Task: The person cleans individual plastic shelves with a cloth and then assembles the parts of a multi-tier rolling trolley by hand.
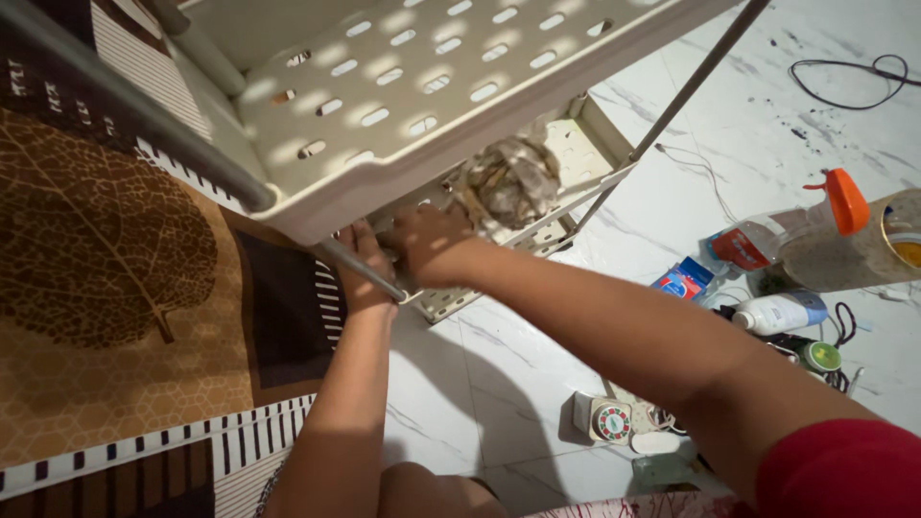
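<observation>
Seen from above, a cream plastic shelf rack (403,105) with slotted trays and grey metal poles stands on white marble floor (480,384). The left hand (363,264) grips a pole at the lower tray's corner; the right hand (427,245) rests on that tray's edge, grasp unclear, beside crumpled paper (508,182). Bottles (779,312) and small clutter lie nearby.

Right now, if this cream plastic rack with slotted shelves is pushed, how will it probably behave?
The rack looks light: thin slotted plastic on slim poles, so it would probably slide easily on the glossy marble floor. Being tall and nearly empty, it may wobble or tip. Both hands, left hand and right hand, grip its lower shelf.
</observation>
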